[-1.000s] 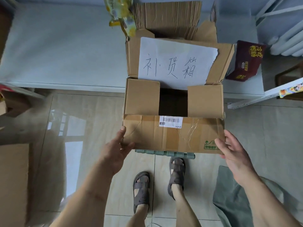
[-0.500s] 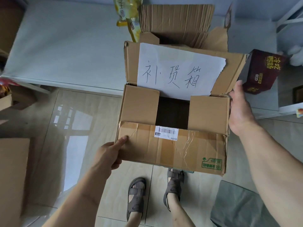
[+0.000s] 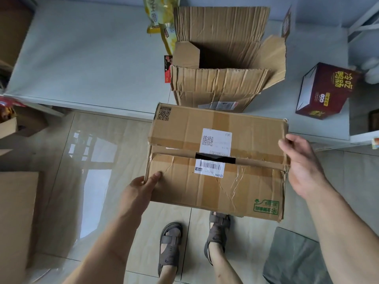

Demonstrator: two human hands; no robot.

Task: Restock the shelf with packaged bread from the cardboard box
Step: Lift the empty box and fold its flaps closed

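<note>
A brown cardboard box with shipping labels is held in front of me above the floor, its top flaps folded shut with a narrow dark gap between them. My left hand grips its near left corner, thumb on the flap. My right hand rests against the box's right edge at the flap seam. No bread is visible; the box's inside is hidden. A pale shelf surface lies beyond the box.
An open, empty-looking cardboard box stands on the shelf behind the held box. Yellow snack packets hang at the top. A dark red carton sits at the right. Another cardboard box is at the left, a grey mat on the floor.
The far flap bearing the handwritten paper has been folded down, closing the box top. My right hand moved from the near corner to the right edge. The box rose closer to me.
</note>
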